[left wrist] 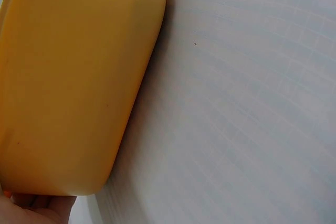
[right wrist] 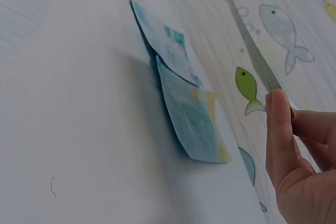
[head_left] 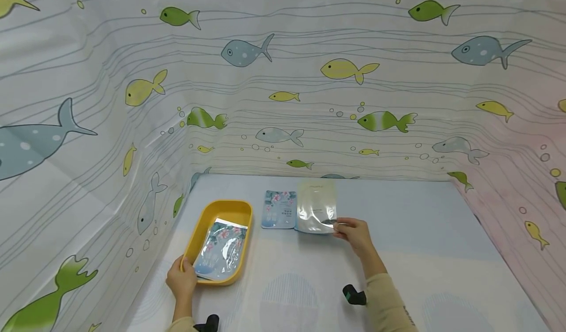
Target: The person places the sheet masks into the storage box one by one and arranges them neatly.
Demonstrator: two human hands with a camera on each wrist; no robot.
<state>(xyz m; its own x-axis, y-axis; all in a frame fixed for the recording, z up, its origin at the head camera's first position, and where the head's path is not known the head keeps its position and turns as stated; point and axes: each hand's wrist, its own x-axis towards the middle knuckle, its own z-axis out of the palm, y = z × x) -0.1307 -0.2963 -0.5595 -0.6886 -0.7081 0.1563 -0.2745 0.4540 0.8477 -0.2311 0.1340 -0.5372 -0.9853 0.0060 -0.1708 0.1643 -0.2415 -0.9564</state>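
Observation:
My left hand point(head_left: 182, 278) grips the near left corner of a yellow plastic tray point(head_left: 248, 246); in the left wrist view its fingers point(left wrist: 39, 211) are against the tray's outer wall point(left wrist: 79, 87). Inside the tray lies a shiny blue floral sachet point(head_left: 221, 251). My right hand point(head_left: 357, 236) pinches a cream and silver sachet point(head_left: 316, 207) by its lower right corner. The right wrist view shows this sachet point(right wrist: 254, 56) edge-on, raised off the table. Two flat sachets lie beneath and beside it: a floral one point(right wrist: 165, 43) and a blue one with yellow point(right wrist: 191, 116), mostly hidden in the head view.
A pale patterned cloth covers the table point(head_left: 424, 243). Fish-printed curtain walls point(head_left: 283, 81) stand at the back and both sides; the left one rises close beside the tray. Black wrist-worn devices point(head_left: 354, 295) show by both forearms.

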